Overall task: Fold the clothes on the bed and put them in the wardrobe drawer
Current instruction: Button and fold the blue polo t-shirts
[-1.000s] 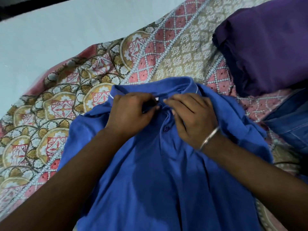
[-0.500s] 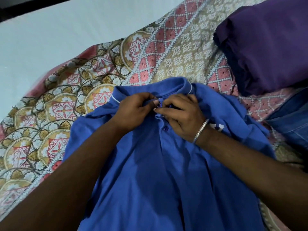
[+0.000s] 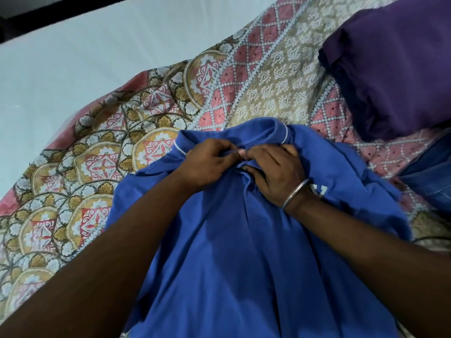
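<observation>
hands closed in together | left hand (image 3: 207, 164), right hand (image 3: 275, 172): grip pinching polo shirt (image 3: 244, 252) placket

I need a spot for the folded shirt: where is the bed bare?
Bare patterned bedspread lies left of the blue polo shirt and beyond its collar. The right is crowded by the purple garment and denim.

You've got two hands in view: left hand (image 3: 207, 164), right hand (image 3: 275, 174). One bangle (image 3: 294, 193). Three garments: one blue polo shirt (image 3: 244, 252), one purple garment (image 3: 395, 67), one denim piece (image 3: 432, 176). One patterned bedsheet (image 3: 256, 76). One shirt button (image 3: 251, 188) visible.
</observation>
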Demonstrator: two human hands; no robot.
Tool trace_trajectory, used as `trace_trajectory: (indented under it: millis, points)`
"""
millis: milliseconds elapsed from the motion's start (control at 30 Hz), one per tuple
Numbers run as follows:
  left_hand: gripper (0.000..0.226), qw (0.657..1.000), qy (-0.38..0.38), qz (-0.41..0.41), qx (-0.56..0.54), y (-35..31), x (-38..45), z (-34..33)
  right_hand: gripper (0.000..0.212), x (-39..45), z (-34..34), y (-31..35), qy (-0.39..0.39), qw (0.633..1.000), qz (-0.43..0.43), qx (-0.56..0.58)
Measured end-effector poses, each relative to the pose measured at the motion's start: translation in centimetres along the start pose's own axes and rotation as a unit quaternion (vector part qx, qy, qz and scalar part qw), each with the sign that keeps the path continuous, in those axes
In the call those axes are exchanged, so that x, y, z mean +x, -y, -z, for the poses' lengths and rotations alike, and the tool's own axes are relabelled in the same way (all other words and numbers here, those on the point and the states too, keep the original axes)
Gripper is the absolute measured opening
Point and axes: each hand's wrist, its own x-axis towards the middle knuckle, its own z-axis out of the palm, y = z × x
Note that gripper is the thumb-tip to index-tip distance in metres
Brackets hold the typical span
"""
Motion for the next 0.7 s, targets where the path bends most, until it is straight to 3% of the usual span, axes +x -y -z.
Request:
trace_trajectory:
  millis: [133,200,267,367,700]
  points:
    - [0.033,0.998,0.002,0.003,-0.064,0.7,-0.3,-0.3,0.022,-0.1,-0.2,-0.1,0.006,1.0,-0.015,-0.02]
    - [0.041,0.994,0.011,0.009,-0.105,1.1,-0.9,-0.6,0.022,-0.2,-0.3,-0.2,0.013,1.0,-0.022,-0.014]
    - [0.046,0.997,-0.011,-0.025,-0.07,1.2,-1.5,-0.7,0.023,-0.2,-0.3,-0.2,0.017,1.0,-0.023,-0.008]
    - [0.037,0.996,-0.034,-0.053,-0.069,1.3,-1.7,-0.7,0.022,-0.3,-0.3,-0.3,0.013,0.999,-0.022,-0.02]
    - [0.036,0.995,-0.018,-0.071,-0.071,2.3,-1.2,-0.8,0.023,-0.5,-0.6,-0.4,0.001,1.0,-0.009,-0.015]
